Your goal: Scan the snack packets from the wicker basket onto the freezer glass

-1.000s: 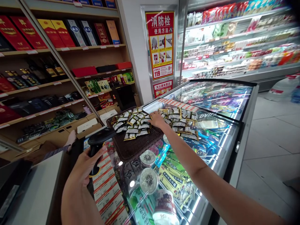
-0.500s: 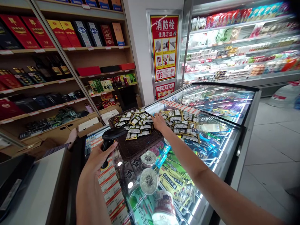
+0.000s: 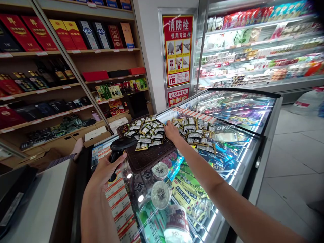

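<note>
In the head view, my left hand (image 3: 102, 170) is closed round the handle of a black barcode scanner (image 3: 120, 146), its head pointing toward a brown woven tray (image 3: 144, 158). Small foil snack packets (image 3: 149, 133) with green and white print lie on the tray. My right hand (image 3: 172, 131) reaches to the gap between these and a second heap of like packets (image 3: 194, 133) on the freezer glass. Its fingers are curled beside the packets; what they hold, if anything, is hidden. Under both heaps is the glass-topped freezer (image 3: 260, 158).
Ice-cream cups (image 3: 161, 194) and bars show through the glass. At left stand a white counter (image 3: 43, 202) and shelves (image 3: 106, 55) of boxes. Another person's arm (image 3: 78, 148) shows at left. A fire-hydrant poster (image 3: 177, 50) and a lit fridge (image 3: 253, 50) are behind.
Almost nothing differs. The view has shifted very slightly; my left hand stays on the scanner and my right hand stays at the packets.
</note>
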A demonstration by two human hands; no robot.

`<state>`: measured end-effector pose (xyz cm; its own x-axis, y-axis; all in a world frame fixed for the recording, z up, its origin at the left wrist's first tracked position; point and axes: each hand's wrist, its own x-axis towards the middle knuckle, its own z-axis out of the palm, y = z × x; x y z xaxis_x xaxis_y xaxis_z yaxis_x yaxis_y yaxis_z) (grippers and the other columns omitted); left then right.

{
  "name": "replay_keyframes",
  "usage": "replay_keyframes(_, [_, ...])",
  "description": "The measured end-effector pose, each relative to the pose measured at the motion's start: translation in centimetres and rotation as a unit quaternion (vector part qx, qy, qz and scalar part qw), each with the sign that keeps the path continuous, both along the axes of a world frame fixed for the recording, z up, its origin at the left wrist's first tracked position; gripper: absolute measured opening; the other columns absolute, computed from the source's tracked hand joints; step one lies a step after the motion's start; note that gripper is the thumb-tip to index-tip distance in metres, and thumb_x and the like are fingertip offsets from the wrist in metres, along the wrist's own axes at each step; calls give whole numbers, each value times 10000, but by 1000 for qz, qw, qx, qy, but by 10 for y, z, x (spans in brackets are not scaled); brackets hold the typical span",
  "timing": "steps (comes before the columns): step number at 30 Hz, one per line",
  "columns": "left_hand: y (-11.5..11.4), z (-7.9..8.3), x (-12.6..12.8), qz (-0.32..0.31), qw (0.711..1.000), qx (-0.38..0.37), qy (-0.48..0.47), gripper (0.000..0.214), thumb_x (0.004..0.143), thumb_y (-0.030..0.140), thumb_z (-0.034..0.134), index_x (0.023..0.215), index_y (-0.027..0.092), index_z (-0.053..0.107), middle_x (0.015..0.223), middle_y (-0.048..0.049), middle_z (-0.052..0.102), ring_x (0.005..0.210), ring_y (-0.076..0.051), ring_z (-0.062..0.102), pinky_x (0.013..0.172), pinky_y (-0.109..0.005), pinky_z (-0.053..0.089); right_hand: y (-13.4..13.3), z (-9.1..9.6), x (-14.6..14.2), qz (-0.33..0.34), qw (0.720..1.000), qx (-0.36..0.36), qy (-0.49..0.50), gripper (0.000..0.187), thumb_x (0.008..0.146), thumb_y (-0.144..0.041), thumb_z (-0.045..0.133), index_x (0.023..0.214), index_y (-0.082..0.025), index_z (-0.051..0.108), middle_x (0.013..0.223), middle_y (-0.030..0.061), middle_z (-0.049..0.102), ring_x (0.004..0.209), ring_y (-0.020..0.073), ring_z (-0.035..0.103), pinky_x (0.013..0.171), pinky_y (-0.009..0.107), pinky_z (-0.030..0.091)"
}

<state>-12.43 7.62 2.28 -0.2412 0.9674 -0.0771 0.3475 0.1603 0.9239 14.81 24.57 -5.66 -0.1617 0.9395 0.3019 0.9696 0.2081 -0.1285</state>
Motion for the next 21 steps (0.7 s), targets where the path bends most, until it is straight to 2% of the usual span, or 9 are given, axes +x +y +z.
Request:
replay_keyframes(2, [1,2,-1,-9,1000,-18,11,513,522,576,848,785,202,614,524,55,536,509,-110,481,467,-201,339,3,-3,1,16,1000,-14,-4,374,907,-38,393,1078,-92,721,1280,226,569,1194,311,528,953,376,477])
replay_keyframes(4, [2,3,-1,-13,999,-29,18,504,522,566,851,788,202,627,516,54,528,500,-111,475,458,-207,340,7,-7,2,31,999,-23,6,386,901,-28,400,1125,-69,711,1199,241,632,1180,323,553,972,401,465])
replay_keyframes(8, [1,2,0,-2,1000,-3,10,494,516,569,850,750,204,612,527,49,527,511,-117,498,471,-211,353,16,-11,2,66,993,4,101,361,909,-49,437,1131,-89,718,1130,209,701,1131,281,618,974,361,456])
replay_keyframes(11, [1,-2,3,6,1000,7,16,529,512,618,831,755,208,602,532,49,525,514,-123,507,484,-219,366,20,-8,0,96,970,53,215,255,943,-184,505,894,-145,752,1005,123,745,972,213,674,901,286,465])
replay_keyframes(14, [1,-6,4,25,999,23,26,569,516,674,795,789,212,607,551,40,545,513,-132,512,489,-232,376,19,-1,-1,60,938,66,336,430,960,-449,515,664,-176,665,668,41,689,708,166,655,730,249,455])
replay_keyframes(17, [2,-8,5,23,999,27,27,574,508,672,797,793,212,605,555,40,546,517,-129,504,495,-232,371,16,3,2,-3,930,43,364,421,866,-526,624,614,-191,589,570,-3,604,621,149,590,619,237,397])
replay_keyframes(19, [2,-8,5,20,999,29,24,569,510,667,799,791,212,604,550,44,539,516,-126,495,494,-227,361,15,4,6,-21,945,3,327,321,726,-438,782,653,-193,589,620,-18,608,632,145,567,597,232,374])
replay_keyframes(21, [2,-8,4,18,999,31,20,564,513,661,801,793,211,607,554,44,538,514,-123,490,497,-228,359,14,4,9,-16,957,-45,286,309,615,-328,863,728,-190,611,689,-22,627,668,144,570,604,225,379])
